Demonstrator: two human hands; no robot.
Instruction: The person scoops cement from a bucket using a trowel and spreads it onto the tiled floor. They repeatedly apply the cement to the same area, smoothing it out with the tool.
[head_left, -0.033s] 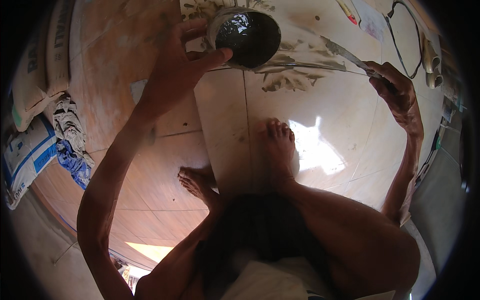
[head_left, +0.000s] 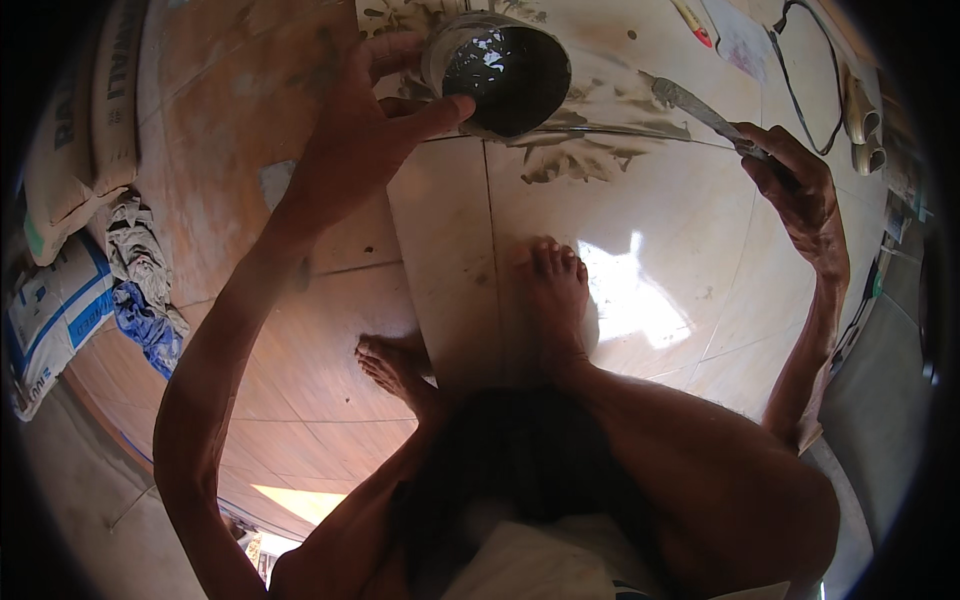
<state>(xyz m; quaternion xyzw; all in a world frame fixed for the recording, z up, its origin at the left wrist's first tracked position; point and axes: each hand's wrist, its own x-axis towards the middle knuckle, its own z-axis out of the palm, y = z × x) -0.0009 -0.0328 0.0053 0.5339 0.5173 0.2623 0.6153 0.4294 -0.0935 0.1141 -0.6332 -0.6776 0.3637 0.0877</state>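
My left hand (head_left: 385,115) is closed on a round container (head_left: 440,65) with a glossy dark grey wet substance (head_left: 505,85) inside, thumb on its rim and fingers along its left side. My right hand (head_left: 790,175) grips a flat, grey-smeared metal blade tool (head_left: 690,105), pointing up and left over the floor tiles (head_left: 440,250). Grey smears (head_left: 575,160) lie on the tiles below the container and along a joint. My two bare feet (head_left: 555,280) stand apart on the tiles, the left one on the browner area.
Large sacks (head_left: 110,110) lie at the left, beside a blue-and-white bag (head_left: 55,315) and crumpled wrappings (head_left: 145,320). At the top right are a red-and-yellow handled tool (head_left: 695,25), a dark cord (head_left: 790,80) and light sandal-like items (head_left: 862,115). Bright sunlight patches mark the floor.
My left hand and the container have shifted slightly to the right. My right hand and blade have barely moved.
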